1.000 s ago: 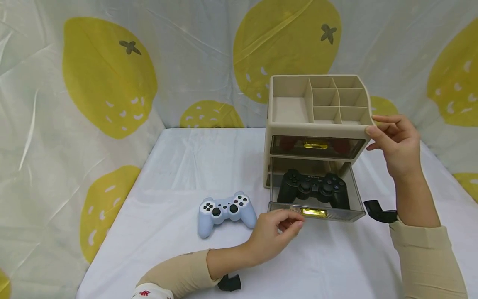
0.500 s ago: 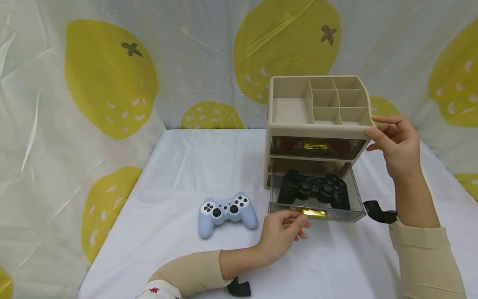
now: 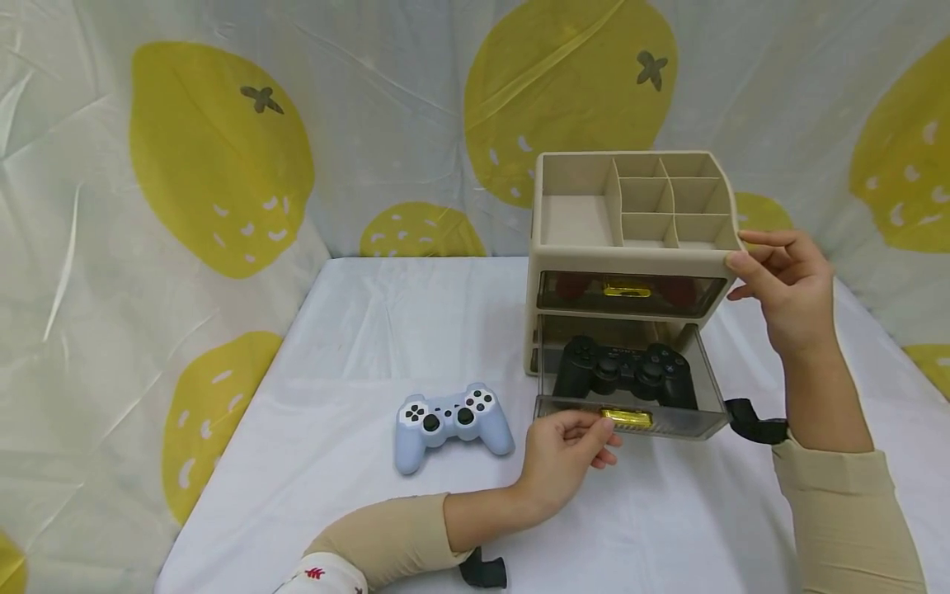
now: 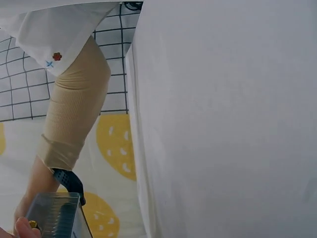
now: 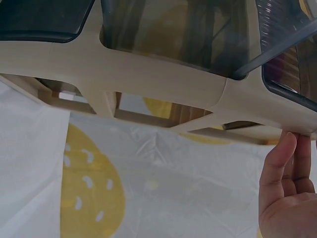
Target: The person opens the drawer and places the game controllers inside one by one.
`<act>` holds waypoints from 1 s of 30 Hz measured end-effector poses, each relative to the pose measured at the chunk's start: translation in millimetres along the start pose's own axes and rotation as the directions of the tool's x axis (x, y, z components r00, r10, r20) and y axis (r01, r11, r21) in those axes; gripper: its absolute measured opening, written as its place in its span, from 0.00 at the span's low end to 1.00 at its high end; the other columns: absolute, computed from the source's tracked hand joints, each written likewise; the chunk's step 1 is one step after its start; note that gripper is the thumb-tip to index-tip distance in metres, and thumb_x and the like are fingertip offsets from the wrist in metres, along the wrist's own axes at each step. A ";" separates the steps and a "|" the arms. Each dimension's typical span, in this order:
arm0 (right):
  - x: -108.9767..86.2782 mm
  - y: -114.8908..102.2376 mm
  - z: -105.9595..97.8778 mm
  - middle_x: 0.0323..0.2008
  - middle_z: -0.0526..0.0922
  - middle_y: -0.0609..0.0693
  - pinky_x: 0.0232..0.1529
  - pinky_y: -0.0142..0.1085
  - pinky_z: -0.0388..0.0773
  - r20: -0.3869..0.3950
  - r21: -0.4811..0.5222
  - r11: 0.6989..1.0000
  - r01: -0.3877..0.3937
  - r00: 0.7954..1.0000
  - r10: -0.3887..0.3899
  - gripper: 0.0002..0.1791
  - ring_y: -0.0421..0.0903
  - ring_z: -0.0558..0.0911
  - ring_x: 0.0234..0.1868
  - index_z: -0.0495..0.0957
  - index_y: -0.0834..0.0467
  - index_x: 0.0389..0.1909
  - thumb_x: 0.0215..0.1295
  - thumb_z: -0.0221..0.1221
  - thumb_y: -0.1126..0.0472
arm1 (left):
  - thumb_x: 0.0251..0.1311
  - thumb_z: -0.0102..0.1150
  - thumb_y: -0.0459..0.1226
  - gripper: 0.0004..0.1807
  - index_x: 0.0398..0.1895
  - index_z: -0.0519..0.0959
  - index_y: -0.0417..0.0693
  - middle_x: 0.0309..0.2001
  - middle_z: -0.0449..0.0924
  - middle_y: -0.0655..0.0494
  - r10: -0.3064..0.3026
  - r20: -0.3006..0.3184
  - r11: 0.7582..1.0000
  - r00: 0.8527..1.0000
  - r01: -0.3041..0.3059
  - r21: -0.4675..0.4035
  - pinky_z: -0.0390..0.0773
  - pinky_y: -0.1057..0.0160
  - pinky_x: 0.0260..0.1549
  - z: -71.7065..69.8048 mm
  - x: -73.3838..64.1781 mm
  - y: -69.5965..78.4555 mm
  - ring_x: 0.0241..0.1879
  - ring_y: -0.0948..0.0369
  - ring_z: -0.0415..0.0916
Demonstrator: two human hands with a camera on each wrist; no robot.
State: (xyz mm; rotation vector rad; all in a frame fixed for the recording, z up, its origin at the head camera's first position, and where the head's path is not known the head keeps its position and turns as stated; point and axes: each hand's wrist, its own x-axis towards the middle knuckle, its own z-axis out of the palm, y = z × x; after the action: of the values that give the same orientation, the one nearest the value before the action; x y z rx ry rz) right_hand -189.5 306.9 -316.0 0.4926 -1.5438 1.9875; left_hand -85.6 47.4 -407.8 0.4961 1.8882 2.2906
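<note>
A beige desktop drawer organizer [image 3: 631, 258] stands at the right of the table. Its lower clear drawer [image 3: 708, 371] is pulled out, and a black game controller [image 3: 623, 373] lies inside. My left hand [image 3: 560, 462] pinches the gold drawer handle [image 3: 627, 417], thumb in front. In the left wrist view, fingertips [image 4: 24, 228] show beside the same handle [image 4: 33, 224]. At the organizer's upper right front corner, my right hand [image 3: 794, 289] grips the edge between thumb and fingers. The right wrist view shows that hand [image 5: 290, 193] against the beige frame [image 5: 163, 77].
A light blue game controller [image 3: 449, 422] lies on the white-covered table [image 3: 416, 322], left of the drawer. Above the open drawer, the upper drawer [image 3: 564, 290] is closed. A lemon-print cloth [image 3: 401, 107] hangs behind the table.
My left hand has moved right onto the gold handle, and the lower drawer's front has shifted slightly toward the organizer. My right hand has stayed at the corner.
</note>
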 end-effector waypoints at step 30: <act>0.3 -0.9 -1.7 0.33 0.84 0.55 0.24 0.28 0.79 0.025 0.043 0.998 -0.042 0.999 0.041 0.15 0.43 0.82 0.30 0.78 0.72 0.46 0.58 0.57 0.84 | 0.65 0.60 0.32 0.10 0.38 0.83 0.28 0.30 0.84 0.38 0.052 -0.105 0.999 0.993 -0.053 -0.002 0.82 0.66 0.28 -5.2 58.7 -9.9 0.23 0.63 0.81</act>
State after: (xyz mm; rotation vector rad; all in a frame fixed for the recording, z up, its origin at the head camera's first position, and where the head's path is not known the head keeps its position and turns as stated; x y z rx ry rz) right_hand -189.1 308.8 -315.6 0.5071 -1.5394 2.0579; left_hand -143.4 62.6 -408.4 0.4375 1.9383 2.3990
